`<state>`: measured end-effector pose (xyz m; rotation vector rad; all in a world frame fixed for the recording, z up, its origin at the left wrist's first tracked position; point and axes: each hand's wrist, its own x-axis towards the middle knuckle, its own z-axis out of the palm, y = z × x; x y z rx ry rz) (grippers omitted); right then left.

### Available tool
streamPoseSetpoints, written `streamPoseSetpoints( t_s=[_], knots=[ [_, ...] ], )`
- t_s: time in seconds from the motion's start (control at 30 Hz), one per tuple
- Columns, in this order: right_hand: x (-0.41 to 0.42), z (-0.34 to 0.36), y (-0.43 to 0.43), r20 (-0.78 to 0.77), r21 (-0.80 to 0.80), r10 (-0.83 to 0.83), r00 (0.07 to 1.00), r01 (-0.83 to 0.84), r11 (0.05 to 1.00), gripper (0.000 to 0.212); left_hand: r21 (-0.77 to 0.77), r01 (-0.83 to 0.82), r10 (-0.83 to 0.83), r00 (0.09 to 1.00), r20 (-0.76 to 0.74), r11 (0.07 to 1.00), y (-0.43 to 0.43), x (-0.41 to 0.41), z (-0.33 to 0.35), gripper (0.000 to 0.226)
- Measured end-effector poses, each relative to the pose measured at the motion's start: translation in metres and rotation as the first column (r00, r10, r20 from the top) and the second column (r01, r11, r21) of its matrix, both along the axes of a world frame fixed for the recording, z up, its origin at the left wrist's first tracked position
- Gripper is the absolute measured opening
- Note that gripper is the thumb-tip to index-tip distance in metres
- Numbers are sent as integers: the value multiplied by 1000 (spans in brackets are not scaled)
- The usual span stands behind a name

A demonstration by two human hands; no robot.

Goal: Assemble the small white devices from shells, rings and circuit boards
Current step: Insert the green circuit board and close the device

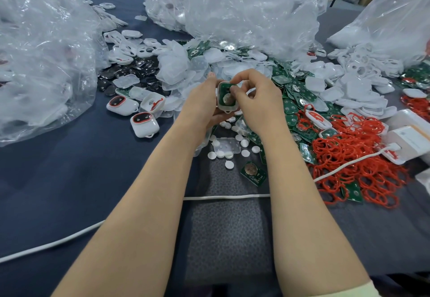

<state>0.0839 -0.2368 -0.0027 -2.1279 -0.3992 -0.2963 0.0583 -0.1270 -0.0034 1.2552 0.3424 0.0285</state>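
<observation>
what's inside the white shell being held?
A green circuit board with a round silver battery sits in the shell. The right hand covers the board's upper right with its thumb; anything beneath the board is hidden.

Your L hand (204,101) cupped a white shell (226,110) from the left, w/ a green circuit board (223,92) sitting inside it. Your R hand (256,101) pinched the board's top edge, thumb on its face. Both hands were held over a dark blue table (69,180). To the L lay two finished white devices (144,123) w/ red-rimmed faces, beside a clear plastic bag (41,64). To the R: a heap of red rings (353,157) mixed w/ more green boards (297,108). White discs (244,143) and a white cable (228,196) lay near your forearms.
</observation>
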Motion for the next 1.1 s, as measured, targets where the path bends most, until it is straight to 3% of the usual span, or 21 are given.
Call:
streamPoseSetpoints(
  t_s=[0.67, 0.8, 1.1],
  knots=[
    [0, -2, 4, 47, -18, -43, 998, 44, 999, 7, 15, 3, -3, 1000, 1, 1000, 1, 0, -1, 32],
    [0, -3, 4, 34, 30, -42, 999, 41, 999, 9, 98, 23, -31, 996, 82, 995, 2, -2, -5, 10],
    [7, -4, 2, -108, 142, -35, 994, 50, 989, 6, 219, 16, -66, 972, 226, 976, 2, -6, -6, 26]
  ],
)
